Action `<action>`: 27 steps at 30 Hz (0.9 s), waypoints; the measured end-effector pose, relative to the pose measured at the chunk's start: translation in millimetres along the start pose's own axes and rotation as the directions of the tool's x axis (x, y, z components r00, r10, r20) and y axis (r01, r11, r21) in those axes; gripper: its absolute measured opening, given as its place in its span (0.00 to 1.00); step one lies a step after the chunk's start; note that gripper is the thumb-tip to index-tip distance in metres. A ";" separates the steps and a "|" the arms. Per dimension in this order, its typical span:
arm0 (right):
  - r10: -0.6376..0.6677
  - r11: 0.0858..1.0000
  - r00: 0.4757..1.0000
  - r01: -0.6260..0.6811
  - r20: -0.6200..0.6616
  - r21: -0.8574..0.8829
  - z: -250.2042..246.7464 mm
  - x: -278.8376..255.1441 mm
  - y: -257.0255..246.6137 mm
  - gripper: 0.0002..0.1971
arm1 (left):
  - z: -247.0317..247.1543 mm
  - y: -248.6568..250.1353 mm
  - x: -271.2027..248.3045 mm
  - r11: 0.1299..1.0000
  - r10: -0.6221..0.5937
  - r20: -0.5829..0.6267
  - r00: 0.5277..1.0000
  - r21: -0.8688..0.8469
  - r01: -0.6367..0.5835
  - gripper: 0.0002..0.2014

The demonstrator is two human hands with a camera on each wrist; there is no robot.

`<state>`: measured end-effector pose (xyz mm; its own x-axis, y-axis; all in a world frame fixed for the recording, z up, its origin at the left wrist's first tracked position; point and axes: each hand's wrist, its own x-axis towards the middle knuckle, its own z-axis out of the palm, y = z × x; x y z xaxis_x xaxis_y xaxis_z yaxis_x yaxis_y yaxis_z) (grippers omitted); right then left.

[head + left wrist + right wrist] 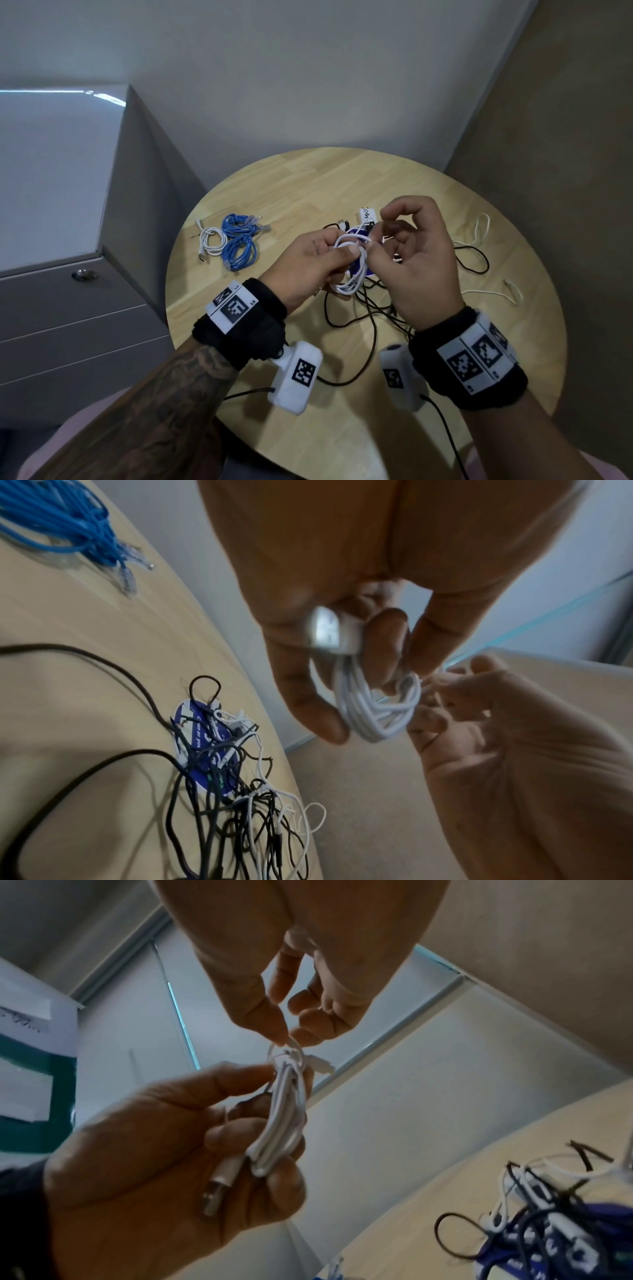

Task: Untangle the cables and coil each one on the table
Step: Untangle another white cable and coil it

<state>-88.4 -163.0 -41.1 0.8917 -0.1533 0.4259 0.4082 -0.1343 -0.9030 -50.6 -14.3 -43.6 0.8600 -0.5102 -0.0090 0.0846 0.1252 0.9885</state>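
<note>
Near the table's (pixel 274 178) left edge, a white coil (pixel 212 241) and two blue coils (pixel 238 240) are already laid down. Above the middle, a white cable bundle (pixel 352 263) is gripped by the left hand (pixel 308 263) while its end is pinched by the right hand (pixel 411 253). A black and white tangle (pixel 383 301) at the right remains to be sorted.

Left of the black tangle (pixel 373 308) on the counter (pixel 308 178): two blue coils (pixel 238 240), one white coil (pixel 212 241). Another white coil (pixel 352 267) is in hand.
</note>
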 end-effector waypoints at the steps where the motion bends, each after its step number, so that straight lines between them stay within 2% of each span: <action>1: -0.032 0.998 0.999 0.033 0.016 -0.046 0.7 -0.8 -0.1 0.24 | -0.5 0.0 -0.8 1.000 -0.007 -0.008 1.000 0.017 0.007 0.08; 3: -0.072 0.987 0.995 0.081 0.067 -0.142 1.9 -2.3 1.0 0.26 | -2.7 -0.4 -1.6 0.997 -0.004 -0.036 0.999 0.077 0.006 0.06; 5: -0.050 0.981 0.994 0.067 0.097 -0.182 2.6 -3.2 4.3 0.24 | -5.2 -1.7 -2.0 0.992 0.032 -0.077 0.997 0.124 -0.022 0.05; 9: 0.101 0.995 0.993 -0.100 0.066 -0.022 -2.9 3.0 6.8 0.14 | -1.6 -1.1 -4.0 0.973 0.120 -0.056 0.991 0.204 -0.106 0.08; 12: 0.077 0.980 0.982 -0.043 0.172 -0.193 -13.3 7.9 9.0 0.10 | -2.1 -2.4 -2.5 0.969 0.136 -0.042 0.990 0.211 -0.124 0.09; 15: 0.098 0.957 0.961 -0.020 0.258 -0.290 -20.0 8.3 10.9 0.09 | -2.6 -5.4 -1.1 0.975 0.101 -0.034 0.994 0.204 -0.092 0.08; 17: 0.056 0.918 0.964 0.053 0.259 -0.394 -22.1 9.2 12.2 0.07 | -1.9 -7.0 -1.0 0.987 0.047 -0.001 0.999 0.151 -0.046 0.03; 19: 0.011 0.876 0.974 0.099 0.224 -0.473 -23.9 10.8 13.2 0.08 | -2.9 -6.6 -0.7 0.999 -0.024 0.050 0.998 0.028 0.023 0.08; 22: -0.007 0.875 0.988 0.081 0.155 -0.478 -28.3 12.6 14.0 0.08 | -6.3 -7.4 0.6 0.992 -0.079 0.107 0.991 -0.087 0.088 0.11; 24: 0.047 0.893 0.987 0.027 0.153 -0.448 -29.0 11.2 14.4 0.08 | -6.6 -10.2 2.3 0.993 -0.065 0.095 0.993 -0.089 0.073 0.11; 27: 0.192 0.945 0.952 -0.114 0.238 -0.308 -28.3 9.7 16.4 0.09 | -8.6 -11.7 0.5 0.991 -0.063 0.092 0.994 -0.111 0.073 0.11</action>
<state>-78.5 -194.4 -50.1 0.9740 0.0610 0.2183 0.2238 -0.4108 -0.8838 -46.8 -8.7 -56.5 0.8031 -0.5931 -0.0574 0.2029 0.1816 0.9622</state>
